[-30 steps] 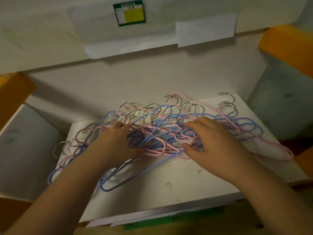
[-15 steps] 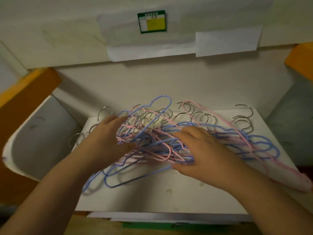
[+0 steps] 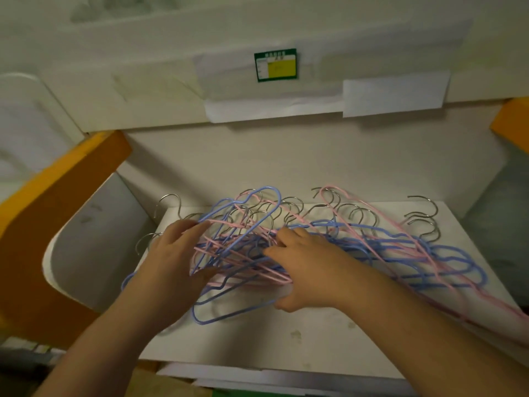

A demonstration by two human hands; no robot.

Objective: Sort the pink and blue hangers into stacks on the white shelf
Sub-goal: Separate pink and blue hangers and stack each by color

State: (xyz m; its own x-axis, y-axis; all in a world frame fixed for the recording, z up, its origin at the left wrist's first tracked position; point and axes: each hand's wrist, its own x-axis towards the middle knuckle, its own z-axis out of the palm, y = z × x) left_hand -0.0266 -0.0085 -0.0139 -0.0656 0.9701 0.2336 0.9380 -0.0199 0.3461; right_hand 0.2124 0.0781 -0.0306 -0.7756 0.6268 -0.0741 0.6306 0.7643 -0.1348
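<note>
As I watch from the remote feed, the tangle of hangers (image 3: 286, 247) sits more bunched than half a second ago, one blue hanger (image 3: 243, 207) now lifted higher at the pile's left, and the view has tipped down to show more of the white shelf (image 3: 300, 348). The left hand (image 3: 174, 262) grasps the pile's left end, thumb curled under the wires. The right hand (image 3: 309, 267) clutches the middle, fingers hooked into the strands. Pink and blue coated wires with bare metal hooks (image 3: 423, 222) lie interlaced across the shelf, unsorted. A green-and-yellow label (image 3: 275, 65) hangs above.
</note>
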